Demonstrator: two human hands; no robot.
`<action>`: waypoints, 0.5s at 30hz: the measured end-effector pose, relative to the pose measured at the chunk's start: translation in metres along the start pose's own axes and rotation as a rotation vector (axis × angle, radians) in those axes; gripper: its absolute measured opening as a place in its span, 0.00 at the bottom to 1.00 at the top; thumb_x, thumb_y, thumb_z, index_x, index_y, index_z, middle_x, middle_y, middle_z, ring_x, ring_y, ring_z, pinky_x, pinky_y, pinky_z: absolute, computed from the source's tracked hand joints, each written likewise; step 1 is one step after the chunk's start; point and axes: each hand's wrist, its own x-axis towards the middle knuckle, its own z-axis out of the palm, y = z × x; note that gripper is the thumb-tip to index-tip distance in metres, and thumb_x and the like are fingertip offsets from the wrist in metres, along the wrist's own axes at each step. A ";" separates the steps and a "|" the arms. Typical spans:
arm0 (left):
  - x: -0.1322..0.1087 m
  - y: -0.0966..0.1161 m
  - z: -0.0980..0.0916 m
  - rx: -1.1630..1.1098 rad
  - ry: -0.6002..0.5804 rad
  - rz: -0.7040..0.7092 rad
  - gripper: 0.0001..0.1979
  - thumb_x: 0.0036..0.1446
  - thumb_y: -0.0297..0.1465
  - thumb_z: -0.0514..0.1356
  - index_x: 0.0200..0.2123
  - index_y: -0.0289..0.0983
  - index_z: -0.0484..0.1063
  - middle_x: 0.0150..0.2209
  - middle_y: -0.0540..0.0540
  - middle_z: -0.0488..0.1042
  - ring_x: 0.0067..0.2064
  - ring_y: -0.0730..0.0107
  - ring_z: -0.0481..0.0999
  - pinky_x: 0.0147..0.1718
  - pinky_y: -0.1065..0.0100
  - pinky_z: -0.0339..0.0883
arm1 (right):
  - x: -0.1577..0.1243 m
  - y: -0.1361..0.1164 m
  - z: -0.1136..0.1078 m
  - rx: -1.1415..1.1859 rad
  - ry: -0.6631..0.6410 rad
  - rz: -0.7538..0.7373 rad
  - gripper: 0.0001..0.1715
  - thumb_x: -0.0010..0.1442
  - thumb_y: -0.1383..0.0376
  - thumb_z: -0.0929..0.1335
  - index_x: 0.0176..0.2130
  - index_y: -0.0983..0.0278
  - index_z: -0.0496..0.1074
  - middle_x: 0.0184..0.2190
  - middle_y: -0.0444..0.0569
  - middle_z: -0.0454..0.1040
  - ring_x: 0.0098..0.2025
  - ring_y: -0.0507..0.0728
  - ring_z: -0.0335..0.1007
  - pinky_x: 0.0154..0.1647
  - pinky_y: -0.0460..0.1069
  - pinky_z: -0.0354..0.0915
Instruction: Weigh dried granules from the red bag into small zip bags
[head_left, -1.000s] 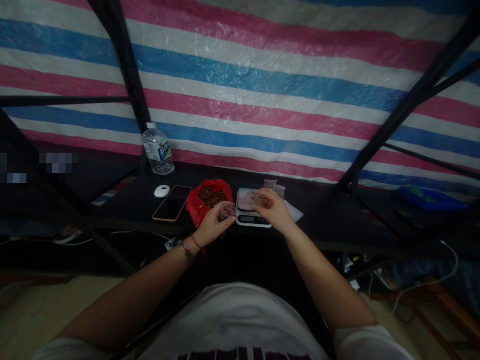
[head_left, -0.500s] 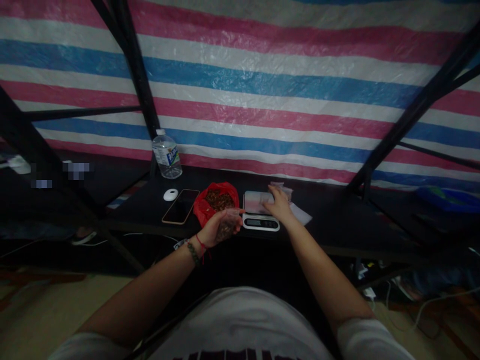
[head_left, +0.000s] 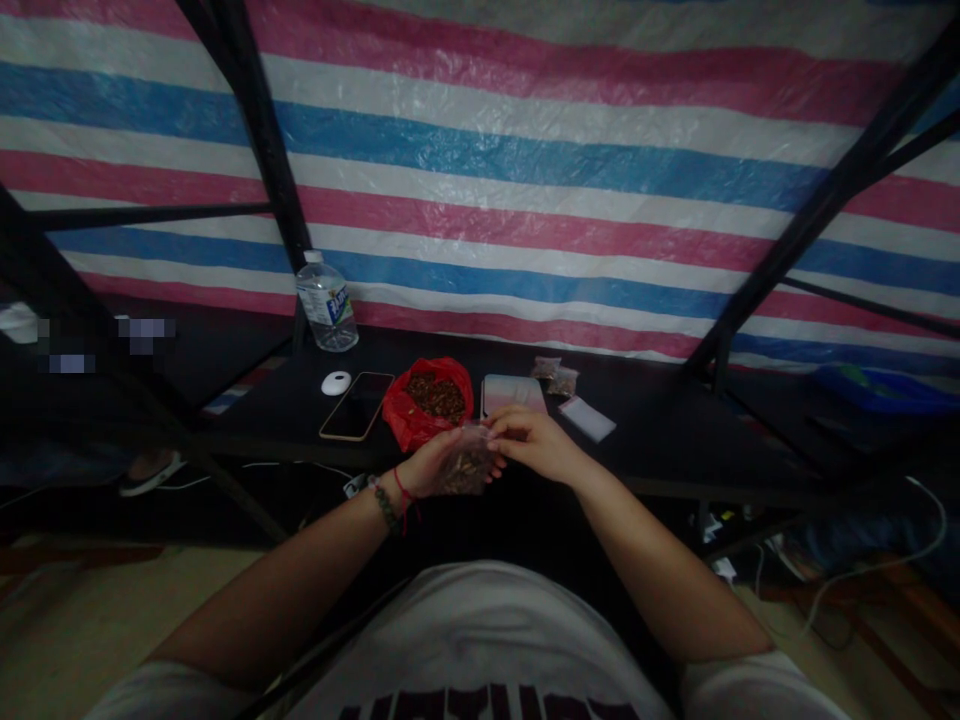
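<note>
A small clear plastic bag (head_left: 465,470) with brown bits in its lower part rests in my left hand (head_left: 431,462), whose fingers curl under it. My right hand (head_left: 536,440) pinches the top corner of the same bag between thumb and fingers. Just beyond my left hand sits a red plastic bag (head_left: 401,420), open at the top and filled with brown dried pieces. Behind my right hand lies a white digital scale (head_left: 514,390), its front part hidden by the hand. Two small filled bags (head_left: 562,382) lie at the scale's back right corner.
A white stack of flat empty-looking bags (head_left: 588,419) lies right of the scale. To the left are a phone (head_left: 356,406), a white mouse (head_left: 336,382) and a clear bottle (head_left: 328,305). Black metal posts (head_left: 274,160) frame the black table (head_left: 675,440); a striped sheet hangs behind.
My right hand has moved from over the back right of the scale toward me and left, and now grips the bag's top. The two small filled bags are now uncovered.
</note>
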 end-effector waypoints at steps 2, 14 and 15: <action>0.002 0.003 0.000 0.118 0.074 0.057 0.29 0.45 0.52 0.63 0.42 0.35 0.73 0.38 0.41 0.76 0.38 0.60 0.76 0.38 0.61 0.69 | 0.000 0.006 -0.005 0.012 0.073 0.062 0.10 0.54 0.59 0.71 0.29 0.64 0.76 0.31 0.47 0.75 0.33 0.54 0.72 0.37 0.50 0.67; 0.010 0.006 0.004 0.460 0.268 0.162 0.18 0.49 0.40 0.65 0.39 0.32 0.75 0.37 0.44 0.79 0.38 0.64 0.77 0.41 0.61 0.70 | 0.006 0.024 -0.008 0.168 0.245 0.267 0.17 0.49 0.54 0.72 0.28 0.66 0.74 0.20 0.42 0.69 0.22 0.49 0.62 0.24 0.45 0.57; 0.010 0.007 0.003 0.476 0.294 0.186 0.18 0.49 0.40 0.65 0.40 0.33 0.76 0.38 0.43 0.79 0.39 0.63 0.77 0.43 0.60 0.70 | 0.005 0.023 -0.007 0.156 0.254 0.261 0.17 0.49 0.54 0.72 0.28 0.66 0.74 0.20 0.42 0.69 0.22 0.49 0.62 0.24 0.45 0.57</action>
